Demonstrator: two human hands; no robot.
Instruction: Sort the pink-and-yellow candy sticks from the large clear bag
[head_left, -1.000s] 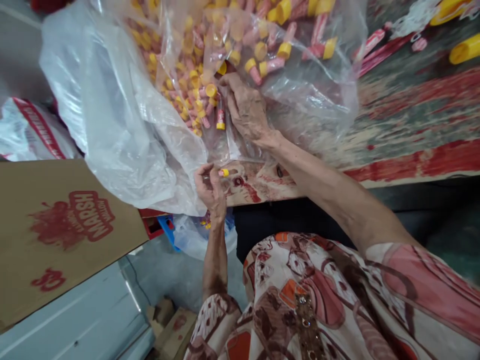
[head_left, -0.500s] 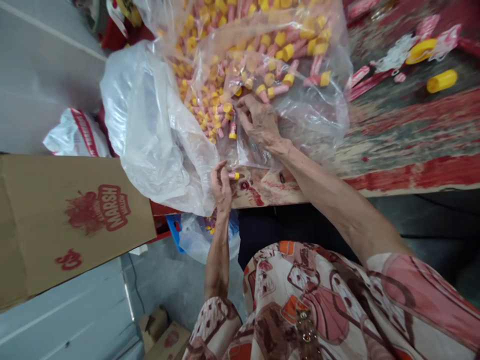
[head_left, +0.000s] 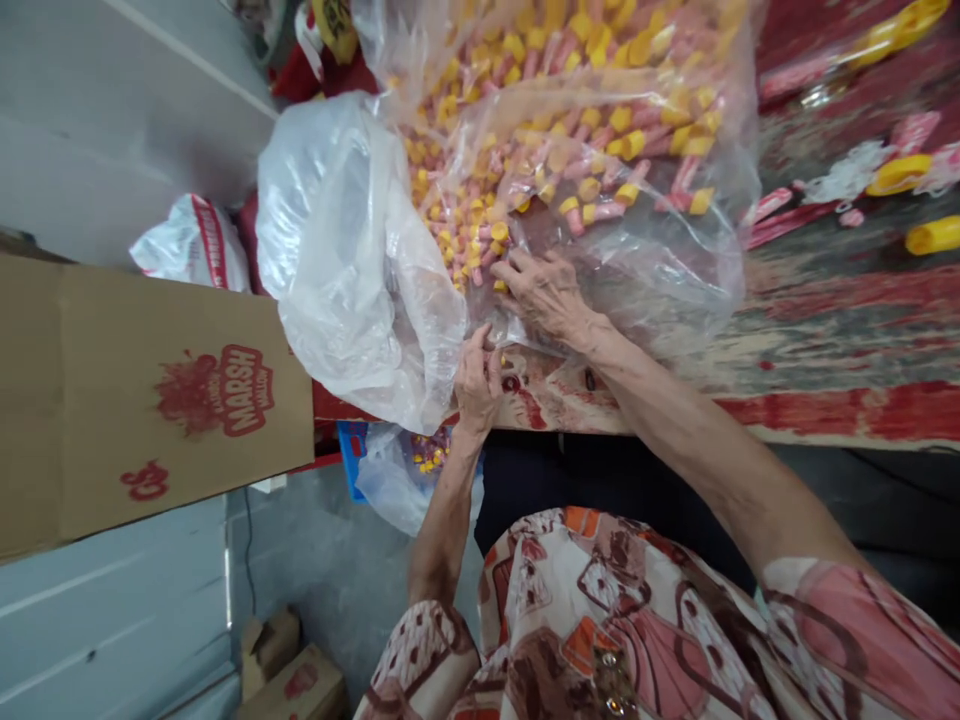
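Observation:
My left hand (head_left: pixel 478 385) is closed at the table's front edge, around a small pink tube with a yellow cap; only a bit of the yellow end (head_left: pixel 503 358) shows beyond the fingers. Just above and to its right, my right hand (head_left: pixel 547 295) lies over clear plastic, fingers curled down at a yellow-capped tube (head_left: pixel 501 286) by the fingertips. Many such pink tubes (head_left: pixel 480 225) lie heaped beyond the hands, in and under a clear plastic bag (head_left: pixel 660 265).
A full white plastic bag (head_left: pixel 337 290) stands left of my hands. Further left is a cardboard box (head_left: pixel 105 400) printed "MARSH MALLOW". Below the table edge, a blue crate (head_left: pixel 352 460) holds a bag with more yellow-capped pieces. A loose yellow cylinder (head_left: pixel 934 236) lies at the right.
The view has shifted, so the scene sits further right. My right hand has come down closer to my left, its fingertips now at a yellow-capped tube. The tube in my left hand is more hidden.

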